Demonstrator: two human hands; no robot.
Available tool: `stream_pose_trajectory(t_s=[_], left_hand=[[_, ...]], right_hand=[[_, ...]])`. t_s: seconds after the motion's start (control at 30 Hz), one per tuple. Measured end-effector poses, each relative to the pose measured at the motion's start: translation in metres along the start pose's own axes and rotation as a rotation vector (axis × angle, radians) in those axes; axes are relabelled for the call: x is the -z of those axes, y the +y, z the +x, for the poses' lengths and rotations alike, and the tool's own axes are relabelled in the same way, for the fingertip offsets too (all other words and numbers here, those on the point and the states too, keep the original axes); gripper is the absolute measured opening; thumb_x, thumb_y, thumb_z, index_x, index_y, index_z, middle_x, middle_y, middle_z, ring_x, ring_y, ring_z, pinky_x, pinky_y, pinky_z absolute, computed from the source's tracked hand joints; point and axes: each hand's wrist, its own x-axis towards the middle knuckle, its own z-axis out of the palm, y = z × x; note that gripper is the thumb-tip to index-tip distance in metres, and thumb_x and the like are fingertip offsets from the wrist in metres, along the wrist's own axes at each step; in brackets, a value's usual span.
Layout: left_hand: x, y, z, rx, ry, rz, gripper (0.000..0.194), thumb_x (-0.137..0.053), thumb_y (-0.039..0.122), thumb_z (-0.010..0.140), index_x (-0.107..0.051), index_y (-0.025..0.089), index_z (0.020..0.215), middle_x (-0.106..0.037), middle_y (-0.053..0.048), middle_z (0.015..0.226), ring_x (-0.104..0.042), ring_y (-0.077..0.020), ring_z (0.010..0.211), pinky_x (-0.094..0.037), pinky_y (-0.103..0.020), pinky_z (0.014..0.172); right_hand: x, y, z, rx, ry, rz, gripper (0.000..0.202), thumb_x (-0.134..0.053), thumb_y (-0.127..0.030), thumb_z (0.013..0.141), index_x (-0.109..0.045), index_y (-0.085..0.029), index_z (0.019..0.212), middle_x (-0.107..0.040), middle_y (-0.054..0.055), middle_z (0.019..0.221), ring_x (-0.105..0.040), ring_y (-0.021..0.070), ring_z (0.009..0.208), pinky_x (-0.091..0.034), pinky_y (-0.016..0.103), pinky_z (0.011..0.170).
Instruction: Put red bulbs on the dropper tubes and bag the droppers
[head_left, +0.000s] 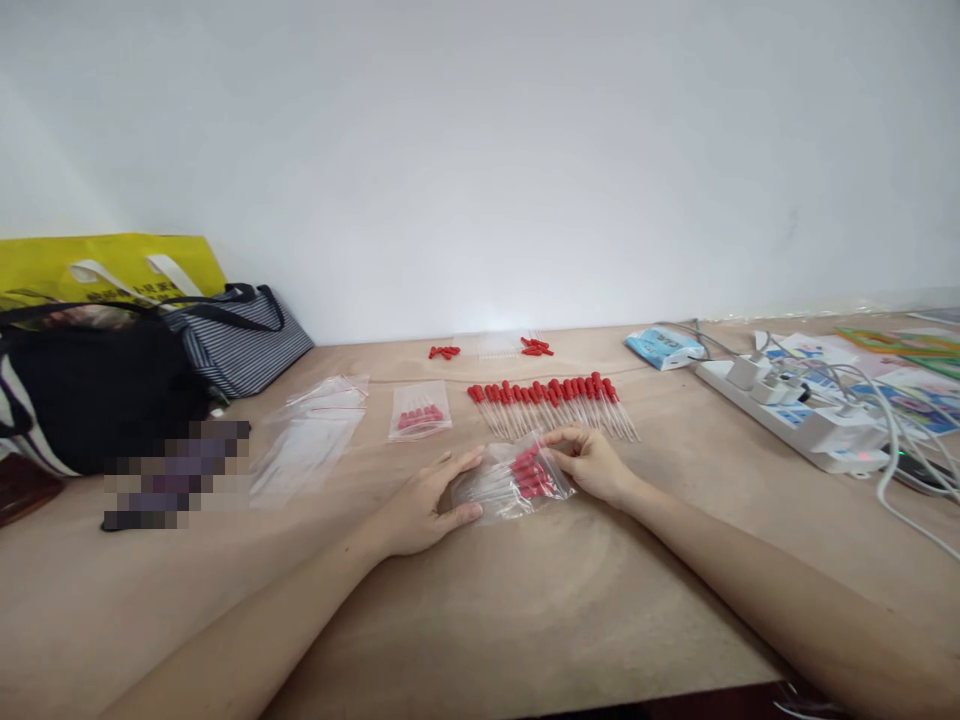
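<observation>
A clear zip bag [491,490] with several red-topped droppers inside lies on the table between my hands, its red tops toward the right. My right hand [592,462] pinches the bag's right edge between thumb and fingers. My left hand [427,503] rests at the bag's left end, thumb and fingers apart. Just behind is a row of loose red-topped droppers [555,395], tips toward me. A filled bag [420,412] lies to the left of that row, and a stack of flat clear bags [315,440] farther left.
Small red caps [537,347] lie near the wall. A white power strip [787,415] with plugs and cables and a blue packet [665,347] are at right. Black bag [97,390], striped bag [236,345] and yellow bag [172,262] stand at left. A blurred item [176,475] lies before them.
</observation>
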Motion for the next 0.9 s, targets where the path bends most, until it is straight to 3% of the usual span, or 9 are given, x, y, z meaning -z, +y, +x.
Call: stream_pose_trajectory(t_s=[0.13, 0.4, 0.47, 0.67, 0.77, 0.9], left_hand=[[-0.001, -0.002, 0.0, 0.023, -0.01, 0.011, 0.054, -0.049, 0.04, 0.081, -0.033, 0.023, 0.13, -0.036, -0.004, 0.135, -0.035, -0.0226, 0.122, -0.031, -0.042, 0.1], [-0.001, -0.001, 0.0, 0.054, -0.023, 0.019, 0.054, -0.049, 0.041, 0.08, -0.034, 0.023, 0.129, -0.038, -0.004, 0.134, -0.036, -0.0239, 0.122, -0.031, -0.042, 0.1], [-0.001, -0.001, 0.0, 0.036, -0.011, 0.021, 0.053, -0.05, 0.041, 0.08, -0.037, 0.022, 0.128, -0.041, -0.005, 0.132, -0.038, -0.023, 0.12, -0.032, -0.04, 0.1], [0.005, -0.013, -0.001, -0.015, -0.058, -0.003, 0.042, -0.052, 0.035, 0.08, -0.047, 0.023, 0.119, -0.044, -0.004, 0.129, -0.041, -0.0199, 0.118, -0.033, -0.038, 0.099], [0.011, -0.028, -0.002, -0.027, -0.025, 0.02, 0.034, -0.049, 0.029, 0.081, -0.051, 0.024, 0.115, -0.046, -0.004, 0.128, -0.043, -0.0195, 0.117, -0.035, -0.037, 0.097], [0.013, -0.038, 0.0, -0.065, 0.218, 0.114, 0.027, -0.042, 0.024, 0.083, -0.059, 0.02, 0.104, -0.054, -0.006, 0.118, -0.049, -0.0204, 0.11, -0.038, -0.04, 0.095]], right_hand=[[-0.005, -0.002, 0.006, -0.057, -0.124, 0.079, 0.039, -0.071, -0.045, 0.052, -0.067, -0.013, 0.075, -0.067, 0.005, 0.065, -0.062, 0.0168, 0.059, -0.051, 0.032, 0.061], [-0.008, 0.006, 0.016, -0.027, 0.06, -0.118, 0.031, -0.068, -0.043, 0.057, -0.067, -0.014, 0.068, -0.067, 0.007, 0.063, -0.062, 0.019, 0.057, -0.05, 0.03, 0.053], [-0.007, 0.006, 0.016, -0.008, -0.012, -0.134, 0.033, -0.066, -0.045, 0.059, -0.067, -0.014, 0.072, -0.067, 0.007, 0.066, -0.063, 0.0189, 0.06, -0.051, 0.031, 0.057], [0.007, -0.008, 0.009, 0.079, -0.385, -0.178, 0.037, -0.063, -0.047, 0.062, -0.069, -0.015, 0.081, -0.067, 0.003, 0.073, -0.06, 0.0143, 0.075, -0.046, 0.029, 0.075], [0.011, -0.014, 0.001, 0.044, -0.509, -0.235, 0.04, -0.061, -0.046, 0.066, -0.066, -0.016, 0.092, -0.063, 0.0, 0.067, -0.053, 0.0083, 0.059, -0.045, 0.022, 0.059], [0.01, -0.018, -0.009, -0.031, -0.582, -0.213, 0.038, -0.065, -0.045, 0.061, -0.066, -0.015, 0.085, -0.057, -0.003, 0.061, -0.042, 0.004, 0.045, -0.036, 0.017, 0.042]])
